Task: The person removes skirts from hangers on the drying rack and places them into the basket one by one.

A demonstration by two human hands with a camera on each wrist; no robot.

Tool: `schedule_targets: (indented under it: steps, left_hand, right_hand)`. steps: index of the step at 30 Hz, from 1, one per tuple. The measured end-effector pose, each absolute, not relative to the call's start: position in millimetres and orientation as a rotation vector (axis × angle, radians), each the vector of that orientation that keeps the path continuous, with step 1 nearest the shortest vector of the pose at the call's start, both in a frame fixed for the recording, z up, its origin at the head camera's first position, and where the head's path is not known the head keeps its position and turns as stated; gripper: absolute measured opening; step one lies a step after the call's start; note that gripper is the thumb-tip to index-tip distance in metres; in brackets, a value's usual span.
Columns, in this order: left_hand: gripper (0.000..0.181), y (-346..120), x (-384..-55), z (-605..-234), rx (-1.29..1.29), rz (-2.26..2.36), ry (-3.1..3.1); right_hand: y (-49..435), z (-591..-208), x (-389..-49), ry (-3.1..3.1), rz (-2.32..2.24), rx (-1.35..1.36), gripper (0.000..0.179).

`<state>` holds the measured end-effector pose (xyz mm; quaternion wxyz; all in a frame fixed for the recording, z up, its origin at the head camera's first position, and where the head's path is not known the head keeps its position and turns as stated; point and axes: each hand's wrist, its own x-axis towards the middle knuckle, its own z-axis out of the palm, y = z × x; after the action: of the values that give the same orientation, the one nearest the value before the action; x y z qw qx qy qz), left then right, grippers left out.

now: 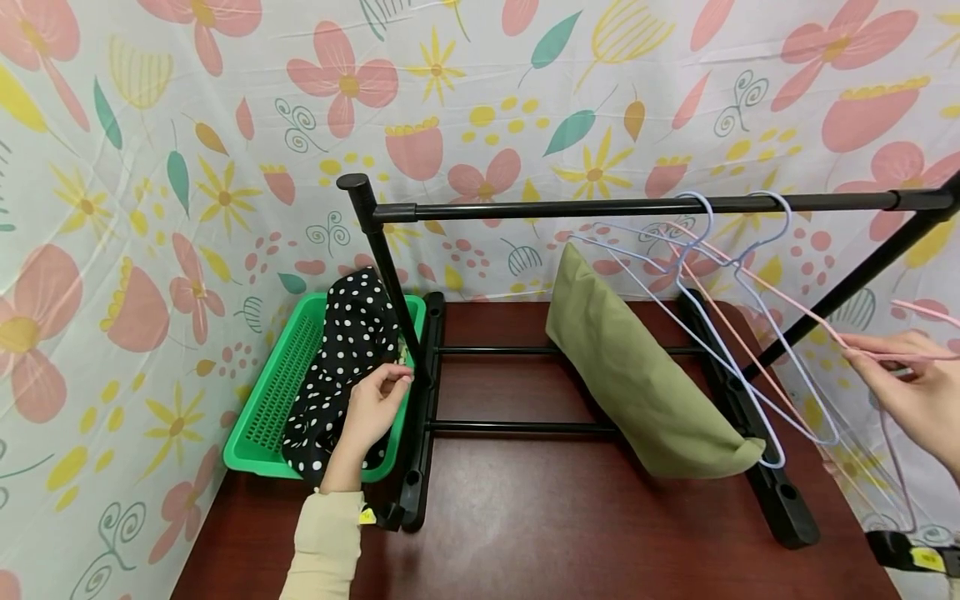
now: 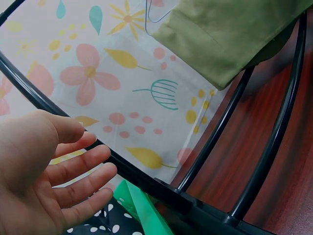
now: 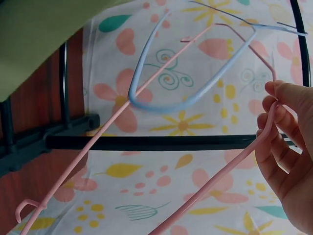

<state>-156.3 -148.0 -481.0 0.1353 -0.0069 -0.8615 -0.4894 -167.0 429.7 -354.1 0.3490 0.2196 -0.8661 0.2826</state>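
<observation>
My right hand (image 1: pixel 903 387) pinches a pink clothes hanger (image 3: pixel 225 172) between thumb and fingers, to the right of the rack. Two light blue hangers (image 3: pixel 190 100) have their hooks over the rack's black top rail (image 1: pixel 540 209). Olive green cloth (image 1: pixel 637 379) drapes from the left blue hanger. On the other side, my left hand (image 1: pixel 378 408) is above the green basket (image 1: pixel 300 333), beside the rack's left post. Its fingers are relaxed and empty in the left wrist view. Black cloth with white dots (image 1: pixel 341 350) lies bunched in the basket, partly hidden by this hand.
The black rack stands on a dark red-brown table (image 1: pixel 517 517), its feet joined by two low crossbars (image 1: pixel 517 427). A flower-patterned curtain (image 1: pixel 480 100) covers the back and sides. The basket sits left of the rack's left foot (image 1: pixel 423 467).
</observation>
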Motion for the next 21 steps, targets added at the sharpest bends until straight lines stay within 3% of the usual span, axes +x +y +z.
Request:
schedule_targets:
  steps: [8, 12, 14, 21]
  left_hand:
    - [0.011, -147.6, -156.1, -482.7, -0.013, -1.417, -2.509]
    - [0.011, -148.7, -156.2, -482.1, -0.021, -1.422, -2.509]
    - [0.012, -149.2, -156.2, -481.3, -0.023, -1.425, -2.506]
    - [0.012, -149.0, -155.5, -480.6, -0.012, -1.435, -2.508]
  right_hand:
    - [426.3, -336.1, -181.8, -2.269, 0.698, 0.599, 0.015]
    - [428.5, -329.8, -189.4, -2.272, 0.637, 0.614, 0.032]
    - [428.6, -325.8, -193.1, -2.271, 0.613, 0.634, 0.032]
    - [423.1, -311.3, -199.8, -2.379, 0.543, 0.591, 0.011]
